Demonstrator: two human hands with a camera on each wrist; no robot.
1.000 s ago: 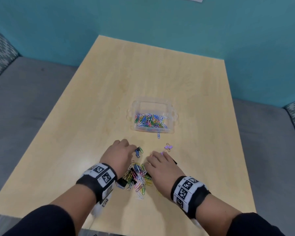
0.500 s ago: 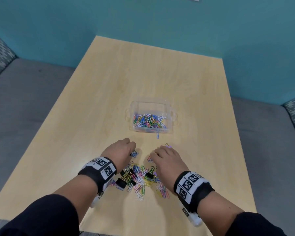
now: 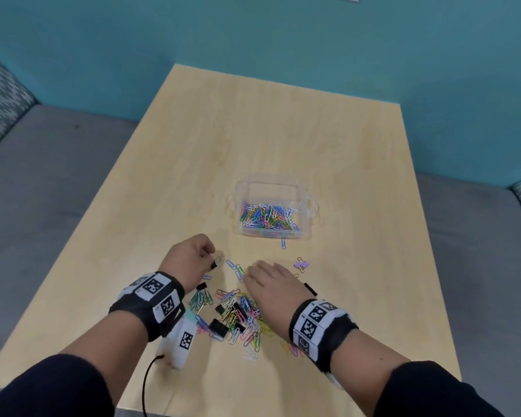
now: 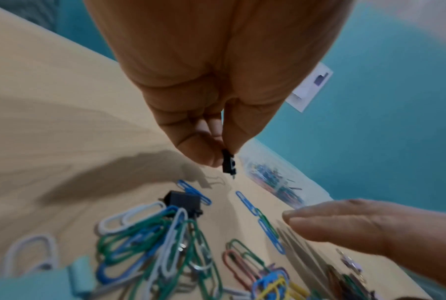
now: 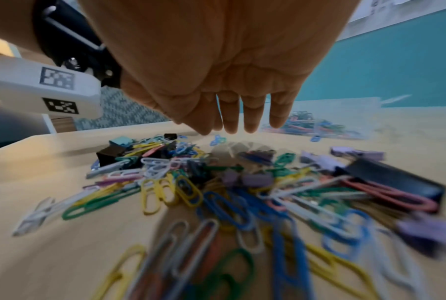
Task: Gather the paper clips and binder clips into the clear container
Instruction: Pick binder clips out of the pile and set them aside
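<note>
On the pale wooden table (image 3: 283, 130): one clear plastic container with side handles (image 3: 272, 188), standing open, its floor partly covered with coloured paper clips (image 3: 268, 216); no binder clips can be made out inside. Just outside its near wall, one stray blue paper clip (image 3: 283, 244). Nearer the person, a loose heap of mixed coloured paper clips and black binder clips (image 3: 238, 314), well short of the container. Off to its right, one small lilac binder clip (image 3: 301, 264), lying alone. Left hand (image 3: 190, 263): fingertips pinched on a small black binder clip (image 4: 228, 163), lifted clear of the table. Right hand (image 3: 271, 281): fingers straight and slack, palm down over the heap's far edge, holding nothing. Progress, by my estimate: perhaps half the paper clips are in; the heap, every binder clip and the strays remain.
</note>
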